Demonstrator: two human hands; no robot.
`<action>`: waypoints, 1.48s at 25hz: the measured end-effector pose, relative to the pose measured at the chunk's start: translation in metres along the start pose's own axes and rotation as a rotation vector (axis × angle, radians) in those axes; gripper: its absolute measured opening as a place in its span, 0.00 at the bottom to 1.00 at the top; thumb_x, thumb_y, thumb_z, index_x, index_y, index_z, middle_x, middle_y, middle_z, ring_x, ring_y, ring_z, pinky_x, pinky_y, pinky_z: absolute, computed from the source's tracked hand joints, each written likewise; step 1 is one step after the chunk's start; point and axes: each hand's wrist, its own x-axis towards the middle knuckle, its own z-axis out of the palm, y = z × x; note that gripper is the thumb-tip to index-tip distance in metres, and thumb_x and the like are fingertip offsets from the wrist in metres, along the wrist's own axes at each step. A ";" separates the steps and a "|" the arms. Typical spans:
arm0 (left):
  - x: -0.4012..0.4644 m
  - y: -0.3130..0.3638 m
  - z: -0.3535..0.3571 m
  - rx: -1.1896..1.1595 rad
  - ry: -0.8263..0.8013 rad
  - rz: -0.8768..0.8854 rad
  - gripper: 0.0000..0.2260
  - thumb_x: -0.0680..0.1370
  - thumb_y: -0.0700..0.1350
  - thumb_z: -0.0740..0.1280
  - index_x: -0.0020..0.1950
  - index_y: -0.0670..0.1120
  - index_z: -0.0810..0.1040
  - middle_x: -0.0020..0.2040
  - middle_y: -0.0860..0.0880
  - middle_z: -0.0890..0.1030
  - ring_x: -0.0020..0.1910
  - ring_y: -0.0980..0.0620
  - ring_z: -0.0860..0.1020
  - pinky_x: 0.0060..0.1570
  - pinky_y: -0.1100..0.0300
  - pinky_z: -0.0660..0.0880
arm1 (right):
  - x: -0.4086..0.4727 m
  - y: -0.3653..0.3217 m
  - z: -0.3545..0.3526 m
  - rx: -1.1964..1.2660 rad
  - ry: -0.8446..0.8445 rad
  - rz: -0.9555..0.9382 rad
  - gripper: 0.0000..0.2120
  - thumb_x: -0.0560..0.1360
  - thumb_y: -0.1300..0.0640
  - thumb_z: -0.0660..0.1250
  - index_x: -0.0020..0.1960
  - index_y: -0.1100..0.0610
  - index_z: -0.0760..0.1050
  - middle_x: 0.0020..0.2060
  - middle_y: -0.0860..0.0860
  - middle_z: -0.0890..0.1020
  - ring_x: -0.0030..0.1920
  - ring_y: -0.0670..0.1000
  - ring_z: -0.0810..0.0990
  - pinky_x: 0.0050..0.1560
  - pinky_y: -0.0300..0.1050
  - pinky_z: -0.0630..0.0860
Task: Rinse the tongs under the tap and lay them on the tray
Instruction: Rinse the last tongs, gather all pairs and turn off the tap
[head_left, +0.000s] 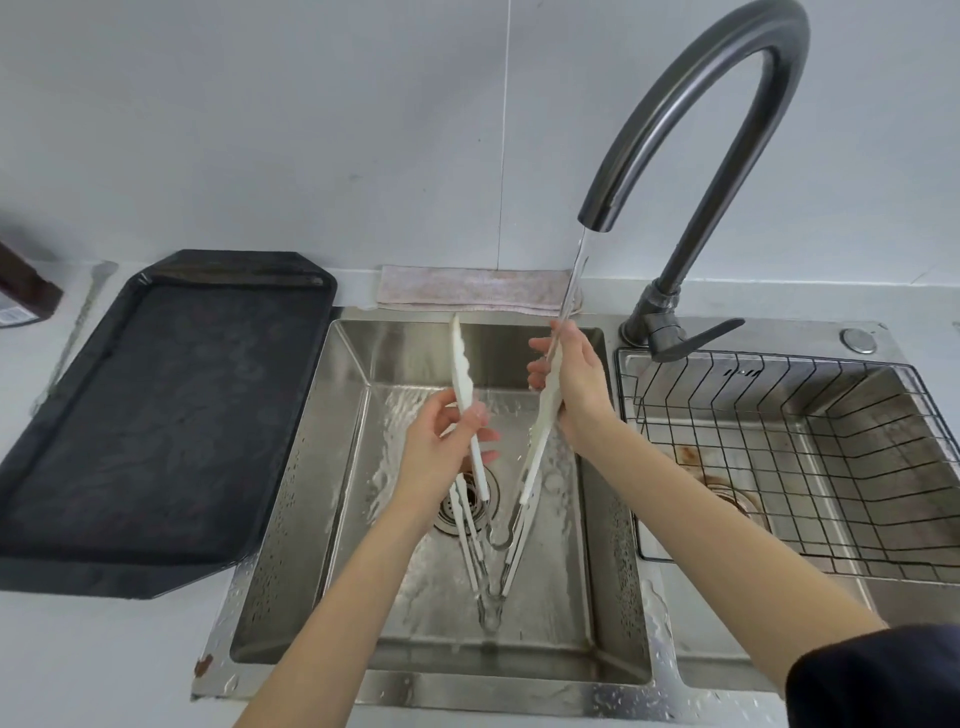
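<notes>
Dark sleeve nearest; left hand and right hand each closed around one arm of splayed tongs over sink under tap; light, stiff, wet-slippery, best held mid-arm; tray on desk left

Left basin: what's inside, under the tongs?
Running water and the drain strainer show in the left basin, below the spread tongs. The left hand covers part of the strainer.
</notes>
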 end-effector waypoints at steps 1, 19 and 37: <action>0.001 -0.001 0.001 -0.073 0.004 -0.036 0.04 0.77 0.42 0.63 0.52 0.45 0.74 0.41 0.49 0.79 0.34 0.57 0.83 0.37 0.61 0.82 | -0.004 0.001 -0.005 0.036 -0.045 0.036 0.13 0.80 0.51 0.54 0.59 0.55 0.70 0.47 0.52 0.78 0.36 0.47 0.76 0.40 0.42 0.74; 0.017 -0.002 0.077 -0.204 -0.307 -0.494 0.12 0.77 0.34 0.58 0.59 0.40 0.72 0.43 0.45 0.80 0.31 0.57 0.82 0.30 0.63 0.79 | -0.058 -0.044 -0.044 -0.317 -0.035 -0.260 0.25 0.77 0.59 0.61 0.72 0.49 0.59 0.40 0.48 0.73 0.27 0.45 0.72 0.25 0.34 0.70; 0.031 0.031 0.069 -0.461 -0.357 -0.338 0.03 0.78 0.46 0.62 0.44 0.49 0.72 0.34 0.52 0.73 0.30 0.57 0.74 0.31 0.65 0.75 | -0.023 -0.010 -0.073 0.149 0.063 0.364 0.16 0.80 0.46 0.49 0.52 0.56 0.68 0.30 0.50 0.68 0.13 0.40 0.60 0.12 0.30 0.55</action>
